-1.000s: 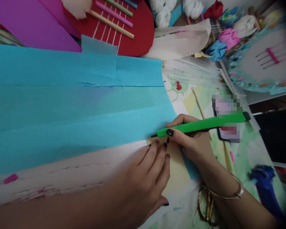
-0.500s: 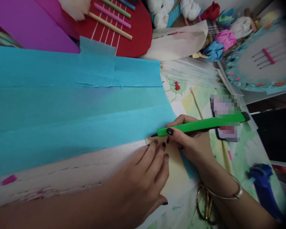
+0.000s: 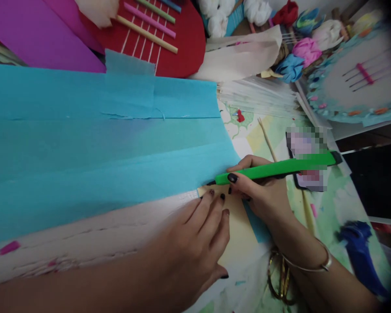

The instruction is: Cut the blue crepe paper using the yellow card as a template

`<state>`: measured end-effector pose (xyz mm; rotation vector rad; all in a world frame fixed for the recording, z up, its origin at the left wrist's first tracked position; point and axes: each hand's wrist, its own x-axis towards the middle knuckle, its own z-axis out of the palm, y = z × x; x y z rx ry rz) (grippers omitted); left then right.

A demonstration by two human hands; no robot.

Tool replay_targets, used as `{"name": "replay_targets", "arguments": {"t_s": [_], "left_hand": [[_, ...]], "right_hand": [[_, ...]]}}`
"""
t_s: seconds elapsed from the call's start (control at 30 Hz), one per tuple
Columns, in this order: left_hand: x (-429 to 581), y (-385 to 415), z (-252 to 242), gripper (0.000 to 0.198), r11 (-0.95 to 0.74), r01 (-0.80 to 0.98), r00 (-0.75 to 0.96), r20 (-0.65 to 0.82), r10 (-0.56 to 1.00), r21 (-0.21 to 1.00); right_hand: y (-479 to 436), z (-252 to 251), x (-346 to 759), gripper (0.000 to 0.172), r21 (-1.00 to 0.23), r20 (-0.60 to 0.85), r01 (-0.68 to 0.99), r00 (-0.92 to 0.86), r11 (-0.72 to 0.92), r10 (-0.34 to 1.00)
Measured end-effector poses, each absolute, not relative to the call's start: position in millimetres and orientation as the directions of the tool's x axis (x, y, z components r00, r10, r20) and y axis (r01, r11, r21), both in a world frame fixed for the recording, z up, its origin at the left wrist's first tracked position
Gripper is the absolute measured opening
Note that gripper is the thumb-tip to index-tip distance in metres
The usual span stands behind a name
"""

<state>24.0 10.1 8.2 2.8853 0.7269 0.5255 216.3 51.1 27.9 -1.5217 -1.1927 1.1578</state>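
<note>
A green utility knife (image 3: 276, 168) is gripped in my right hand (image 3: 263, 195), thumb on top. Its dark tip meets the lower edge of a large blue fabric-like sheet (image 3: 84, 143), near a pale yellow card (image 3: 236, 226). My left hand (image 3: 202, 234) lies palm down with fingers spread, their tips pressing on the card beside the knife tip. Under the blue sheet's lower edge runs a white board (image 3: 117, 226). Part of the card is hidden by both hands, and a blue strip (image 3: 257, 226) shows beside it below my right hand.
Scissors with gold handles (image 3: 282, 278) lie beside my right wrist. A phone (image 3: 308, 180), a thin wooden stick (image 3: 267, 139) and a blue tool (image 3: 361, 256) are to the right. Along the back stand a red board (image 3: 185, 48) with coloured sticks and several fabric flowers (image 3: 306, 51).
The whole view has shifted slightly left. My hands and the knife hold nearly the same place against the blue sheet.
</note>
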Motion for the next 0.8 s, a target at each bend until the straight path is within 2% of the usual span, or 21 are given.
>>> {"name": "replay_targets", "arguments": {"t_s": [0.37, 0.8], "left_hand": [[24, 11, 9, 0.077, -0.878, 0.437, 0.826, 0.3, 0.477, 0.194], [24, 15, 12, 0.075, -0.876, 0.432, 0.826, 0.296, 0.48, 0.216]], "right_hand": [[50, 23, 222, 0.02, -0.975, -0.1, 0.189, 0.108, -0.119, 0.989], [53, 26, 228, 0.019, -0.977, -0.125, 0.156, 0.139, -0.146, 0.982]]}}
